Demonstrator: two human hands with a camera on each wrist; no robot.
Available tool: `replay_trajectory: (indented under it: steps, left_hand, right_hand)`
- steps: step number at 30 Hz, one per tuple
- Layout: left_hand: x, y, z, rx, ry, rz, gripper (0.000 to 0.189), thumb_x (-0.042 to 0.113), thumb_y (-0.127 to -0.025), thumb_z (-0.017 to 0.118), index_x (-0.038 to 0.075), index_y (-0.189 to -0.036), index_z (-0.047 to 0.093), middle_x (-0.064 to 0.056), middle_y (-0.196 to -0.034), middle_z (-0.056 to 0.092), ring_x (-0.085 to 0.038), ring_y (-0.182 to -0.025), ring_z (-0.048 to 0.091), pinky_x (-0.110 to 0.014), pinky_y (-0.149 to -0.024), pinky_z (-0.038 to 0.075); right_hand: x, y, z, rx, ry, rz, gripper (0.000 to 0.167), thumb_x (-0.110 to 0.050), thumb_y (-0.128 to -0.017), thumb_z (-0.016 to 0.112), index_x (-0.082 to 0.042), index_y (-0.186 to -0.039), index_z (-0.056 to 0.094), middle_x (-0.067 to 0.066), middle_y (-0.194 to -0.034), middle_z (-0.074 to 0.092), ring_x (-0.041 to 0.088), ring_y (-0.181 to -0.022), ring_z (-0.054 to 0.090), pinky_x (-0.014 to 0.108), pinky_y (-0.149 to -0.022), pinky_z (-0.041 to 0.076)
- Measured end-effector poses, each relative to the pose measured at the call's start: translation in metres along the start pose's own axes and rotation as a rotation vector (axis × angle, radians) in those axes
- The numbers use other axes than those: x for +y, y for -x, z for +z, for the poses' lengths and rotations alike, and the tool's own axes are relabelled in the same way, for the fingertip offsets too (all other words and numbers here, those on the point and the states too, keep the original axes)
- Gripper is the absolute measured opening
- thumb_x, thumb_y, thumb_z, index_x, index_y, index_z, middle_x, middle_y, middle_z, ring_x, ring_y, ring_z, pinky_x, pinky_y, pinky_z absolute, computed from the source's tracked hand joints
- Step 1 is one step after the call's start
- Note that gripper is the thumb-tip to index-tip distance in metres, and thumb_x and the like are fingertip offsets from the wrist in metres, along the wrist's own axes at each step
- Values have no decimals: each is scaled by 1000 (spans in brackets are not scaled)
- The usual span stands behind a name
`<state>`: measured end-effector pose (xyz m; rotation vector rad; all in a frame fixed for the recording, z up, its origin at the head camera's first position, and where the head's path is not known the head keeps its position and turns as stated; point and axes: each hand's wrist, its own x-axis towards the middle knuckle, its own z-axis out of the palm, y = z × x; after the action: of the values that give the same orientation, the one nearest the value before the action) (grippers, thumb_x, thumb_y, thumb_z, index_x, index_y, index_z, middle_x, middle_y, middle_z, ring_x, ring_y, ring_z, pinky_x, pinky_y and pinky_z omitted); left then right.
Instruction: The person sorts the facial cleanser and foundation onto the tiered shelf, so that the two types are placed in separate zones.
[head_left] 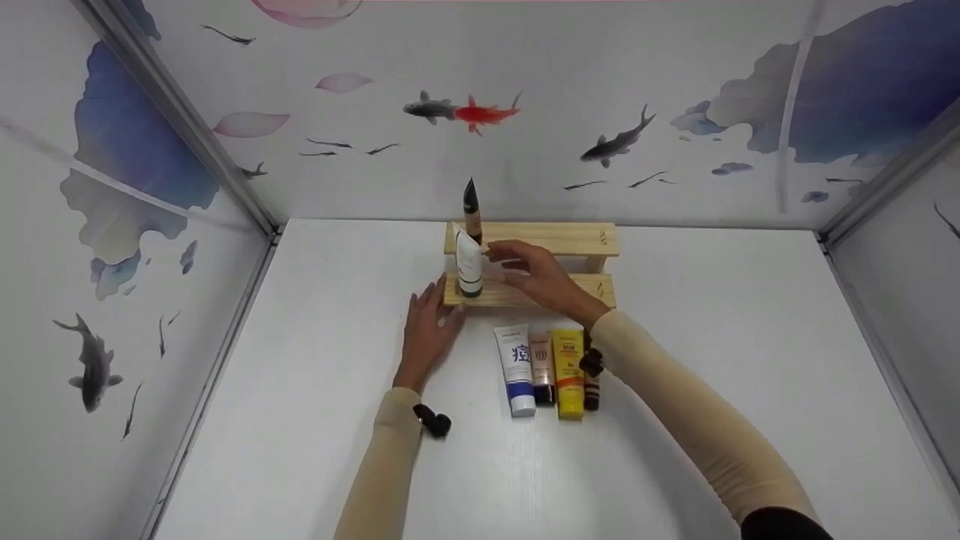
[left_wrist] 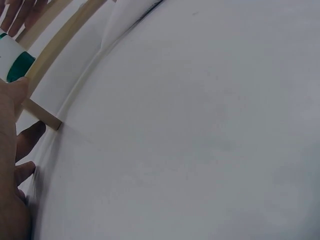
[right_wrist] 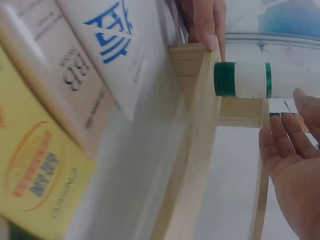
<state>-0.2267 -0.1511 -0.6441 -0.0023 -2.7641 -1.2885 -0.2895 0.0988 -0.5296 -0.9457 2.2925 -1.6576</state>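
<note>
A white tube with a dark green cap (head_left: 469,271) stands cap-down near the left end of a two-step wooden rack's lower step (head_left: 536,291). Beside it my right hand (head_left: 544,277) has loosely spread fingers; in the right wrist view, its thumb (right_wrist: 306,102) comes right up to the tube. My left hand (head_left: 430,334) braces the lower step's left end, thumb at the front edge and extended fingers along the side. On the upper step (head_left: 547,238), a dark tube with a pointed end (head_left: 472,208) stands behind the white one, its lower part hidden.
In front of the rack lie a white-and-blue tube (head_left: 515,367), a pinkish BB tube (head_left: 541,364), a yellow tube (head_left: 568,375) and a dark brown tube (head_left: 592,390), partly covered by the right wrist's camera. White walls with painted fish (head_left: 484,114) enclose the white table (head_left: 337,300).
</note>
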Motion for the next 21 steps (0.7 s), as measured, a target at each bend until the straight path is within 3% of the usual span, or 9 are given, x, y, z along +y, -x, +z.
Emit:
replay_trajectory:
  steps: [4,11,21]
  left_hand:
    - [0,-1,-1,-9,-11,2,79,60,-111,56,22,-176,31,-16,-177,36,-38,-168,22,-56,-139,10]
    - [-2,1,-1,-8,-15,-23,80,62,-111,56,25,-176,30,-15,-178,34,-42,-169,17,-63,-138,12]
    - [0,1,0,-13,-7,-16,79,61,-111,57,25,-176,30,-14,-179,34,-39,-169,18,-60,-139,10]
  right_hand:
    - [2,15,-2,20,26,19,51,7,-105,68,1,-154,58,23,-152,63,33,-141,62,52,-123,49]
    - [3,35,-2,18,40,71,44,-2,-108,70,0,-151,62,17,-150,66,31,-140,62,51,-124,49]
    - [6,58,-3,8,60,100,38,-8,-110,70,-2,-147,66,14,-149,67,30,-141,62,54,-125,47]
